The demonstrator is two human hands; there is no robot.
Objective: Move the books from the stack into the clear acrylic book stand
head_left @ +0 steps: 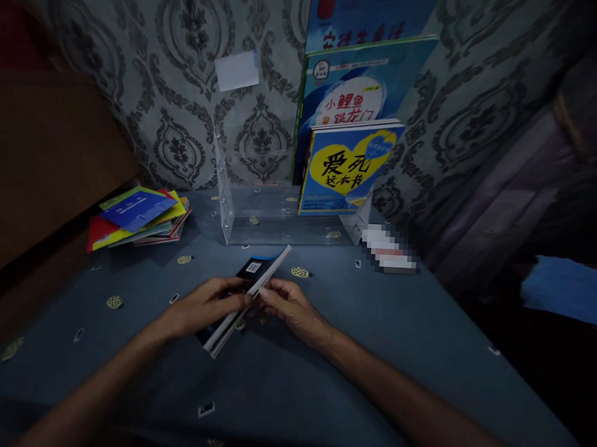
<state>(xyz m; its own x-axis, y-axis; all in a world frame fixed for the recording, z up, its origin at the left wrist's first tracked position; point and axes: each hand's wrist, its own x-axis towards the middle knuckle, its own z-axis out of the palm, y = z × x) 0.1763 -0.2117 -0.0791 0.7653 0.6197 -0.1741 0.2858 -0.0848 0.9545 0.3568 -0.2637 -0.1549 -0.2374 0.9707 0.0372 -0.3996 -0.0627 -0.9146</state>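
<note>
Both of my hands hold a thin dark book (254, 274) edge-up over the blue tablecloth (321, 358). My left hand (207, 305) grips its left side with fingers curled over the cover. My right hand (287, 306) pinches the right side near the spine. A barcode label shows on the book's upper end. Behind it stands a clear acrylic book stand (229, 206) holding three upright books; the front one is a blue and yellow book (346, 169).
A fanned pile of colourful thin books (139, 216) lies at the table's left back. Patterned wallpaper (186, 77) rises behind. A wooden panel (41, 163) stands at left, dark curtains (521, 168) at right. A blue object (568, 291) lies far right.
</note>
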